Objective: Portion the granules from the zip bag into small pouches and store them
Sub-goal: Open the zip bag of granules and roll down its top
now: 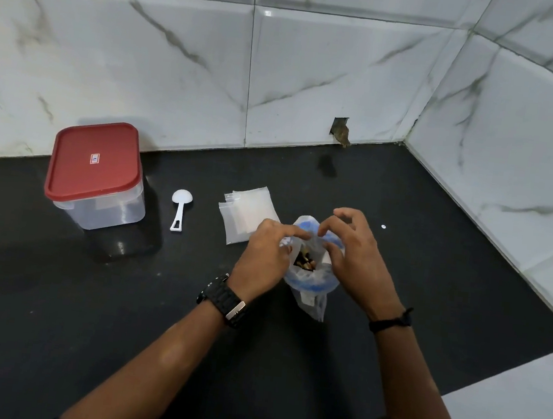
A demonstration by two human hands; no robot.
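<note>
A clear zip bag (311, 282) with a blue rim stands on the black counter (118, 312), its mouth spread wide and dark granules (306, 264) showing inside. My left hand (262, 259) pinches the bag's left rim and my right hand (356, 253) pinches the right rim with thumb and forefinger. A small stack of empty clear pouches (247, 213) lies flat just behind my left hand. Left of the pouches a white plastic scoop (179, 208) rests on the counter.
A clear storage box with a red lid (94, 175) stands shut at the back left. White marble-tiled walls (284, 72) close the counter at the back and right. A white ledge (521, 409) borders the near right corner.
</note>
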